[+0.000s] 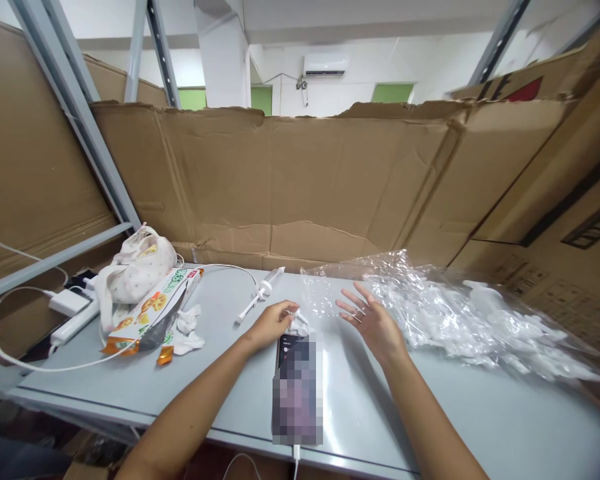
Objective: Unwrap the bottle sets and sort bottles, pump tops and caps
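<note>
Right now, the left hand (274, 323) is low over the table (250, 400), thumb and fingers drawn in close around a small white plastic piece (301, 323) at their tips; I cannot tell whether they pinch it or only touch it. That piece is in the middle of the table, just beyond the top end of a phone (297, 390). The phone lies with its screen up near the front edge, much of it blurred out, and a white cord (297, 454) runs from its near end.

The right hand (377, 327) is held up with its fingers spread and its palm turned inward, holding nothing. Just beside it, a clear plastic bag (397, 267) full of white plastic parts (485, 310) sprawls across the right side.

Beyond the left hand lies a white stick (263, 291) with a round collar, set at a slant. Over on the left, crumpled tissues (187, 340) are beside an orange and white food packet (153, 307), with a pale cloth bag (137, 263) behind it. A tall cardboard sheet (320, 173) stands along the back of the table
</note>
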Available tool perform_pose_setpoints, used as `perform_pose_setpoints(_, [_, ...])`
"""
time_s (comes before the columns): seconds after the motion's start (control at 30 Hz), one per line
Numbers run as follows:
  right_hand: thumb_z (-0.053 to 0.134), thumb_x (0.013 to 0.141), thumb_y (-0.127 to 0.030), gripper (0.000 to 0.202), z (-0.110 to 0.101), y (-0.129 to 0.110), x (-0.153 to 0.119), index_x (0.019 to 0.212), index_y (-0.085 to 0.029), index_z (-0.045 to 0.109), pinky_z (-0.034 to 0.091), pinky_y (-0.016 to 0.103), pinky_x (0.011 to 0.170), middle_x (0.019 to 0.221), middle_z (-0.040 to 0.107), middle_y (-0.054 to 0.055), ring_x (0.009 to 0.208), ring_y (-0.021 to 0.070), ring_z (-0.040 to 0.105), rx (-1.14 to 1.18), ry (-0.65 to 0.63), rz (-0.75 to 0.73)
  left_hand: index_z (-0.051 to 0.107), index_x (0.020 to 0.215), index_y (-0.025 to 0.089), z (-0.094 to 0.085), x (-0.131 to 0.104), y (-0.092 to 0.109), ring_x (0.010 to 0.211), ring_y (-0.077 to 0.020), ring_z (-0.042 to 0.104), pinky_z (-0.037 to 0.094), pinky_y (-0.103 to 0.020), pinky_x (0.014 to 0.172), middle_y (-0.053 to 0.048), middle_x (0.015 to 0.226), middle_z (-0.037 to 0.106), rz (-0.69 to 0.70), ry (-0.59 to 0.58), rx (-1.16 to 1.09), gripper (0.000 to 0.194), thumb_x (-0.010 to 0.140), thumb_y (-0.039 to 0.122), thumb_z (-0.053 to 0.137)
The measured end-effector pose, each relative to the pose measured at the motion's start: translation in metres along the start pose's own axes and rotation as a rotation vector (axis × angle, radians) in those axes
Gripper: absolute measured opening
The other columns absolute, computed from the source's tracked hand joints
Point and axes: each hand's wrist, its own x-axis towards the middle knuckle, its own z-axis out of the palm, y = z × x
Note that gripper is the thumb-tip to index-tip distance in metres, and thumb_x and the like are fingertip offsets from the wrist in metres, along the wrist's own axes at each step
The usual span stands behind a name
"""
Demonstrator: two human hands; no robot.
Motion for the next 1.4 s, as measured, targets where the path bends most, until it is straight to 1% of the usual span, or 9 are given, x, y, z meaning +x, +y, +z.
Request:
perform_pose_setpoints(0.13, [0.045,0.081,-0.044,0.042,0.002,-0.001,-0.002,0.118,-0.028,0.053,0.049,0.042,0.080,0.115,0.062,0.006,0.095,0.0249,0.063,0.026,-0.168,0.095,0.057,0.107,0.020,-0.001,-0.002,0.015,0.090,-0.0186,0.058,0.043,-0.029,0.078,-0.009,0.105,0.061,-0.045,0.097,-0.327,0.036,0.073,0.029,0.064])
perform_pose_setpoints(0.23, [0.045,0.080,-0.044,0.043,0.006,-0.002,-0.006,0.118,-0.025,0.053,0.050,0.041,0.076,0.111,0.064,0.007,0.091,0.0251,0.064,-0.019,-0.249,0.154,0.051,0.115,0.019,-0.006,-0.005,0.028,0.084,-0.0170,0.060,0.044,-0.029,0.073,-0.011,0.104,0.062,-0.109,-0.015,-0.579,0.045,0.075,0.035,0.063])
perform_pose_setpoints(0.3, [0.047,0.079,-0.046,0.046,0.009,-0.002,-0.010,0.119,-0.024,0.053,0.049,0.041,0.074,0.110,0.065,0.009,0.088,0.0254,0.064,-0.052,-0.298,0.177,0.055,0.108,0.016,-0.007,-0.007,0.034,0.074,-0.0147,0.060,0.044,-0.027,0.069,-0.009,0.093,0.064,-0.130,-0.051,-0.599,0.042,0.073,0.036,0.066])
perform_pose_setpoints(0.43, [0.057,0.072,-0.053,0.060,0.013,0.003,-0.015,0.125,-0.027,0.047,0.048,0.043,0.077,0.117,0.060,0.011,0.092,0.0261,0.062,-0.020,-0.402,0.114,0.055,0.080,0.015,0.001,-0.009,0.035,0.063,-0.0124,0.060,0.045,-0.025,0.062,-0.004,0.076,0.063,-0.138,0.102,-0.554,0.028,0.069,0.037,0.069])
perform_pose_setpoints(0.57, [0.069,0.063,-0.051,0.071,0.022,0.016,-0.022,0.126,-0.027,0.045,0.047,0.041,0.081,0.120,0.057,0.011,0.101,0.0264,0.058,-0.029,-0.476,0.063,0.045,0.074,0.017,0.013,-0.015,0.040,0.071,-0.0137,0.062,0.048,-0.027,0.067,-0.001,0.083,0.061,-0.092,0.243,-0.656,0.030,0.069,0.035,0.069])
perform_pose_setpoints(0.73, [0.069,0.069,-0.043,0.062,0.039,0.030,-0.030,0.122,-0.020,0.047,0.049,0.037,0.073,0.086,0.068,0.006,0.074,0.0201,0.064,-0.210,-0.327,0.062,0.042,0.081,0.019,0.021,-0.021,0.046,0.074,-0.0161,0.064,0.049,-0.029,0.069,-0.004,0.094,0.064,-0.096,0.160,-0.616,0.033,0.070,0.036,0.068])
perform_pose_setpoints(0.9, [0.067,0.068,-0.047,0.050,0.039,0.031,-0.024,0.108,-0.017,0.058,0.048,0.032,0.063,0.063,0.066,0.002,0.059,0.0173,0.061,-0.278,-0.216,0.033,0.048,0.100,0.018,0.019,-0.015,0.039,0.072,-0.0191,0.066,0.051,-0.031,0.068,-0.007,0.090,0.066,-0.148,0.138,-0.504,0.038,0.072,0.038,0.064])
perform_pose_setpoints(1.2, [0.058,0.075,-0.052,0.055,0.029,0.031,-0.017,0.115,-0.014,0.056,0.048,0.036,0.070,0.067,0.069,0.005,0.067,0.0203,0.065,-0.213,-0.211,0.032,0.043,0.121,0.015,0.013,-0.012,0.033,0.084,-0.0199,0.065,0.048,-0.037,0.082,-0.013,0.105,0.063,-0.129,0.066,-0.546,0.049,0.078,0.032,0.058])
perform_pose_setpoints(1.4, [0.057,0.075,-0.051,0.047,0.030,0.026,-0.019,0.107,-0.017,0.062,0.049,0.036,0.069,0.074,0.067,0.005,0.067,0.0201,0.063,-0.220,-0.171,-0.033,0.043,0.122,0.017,0.006,-0.014,0.037,0.087,-0.0188,0.064,0.047,-0.036,0.085,-0.012,0.106,0.063,-0.068,-0.029,-0.491,0.046,0.079,0.023,0.056])
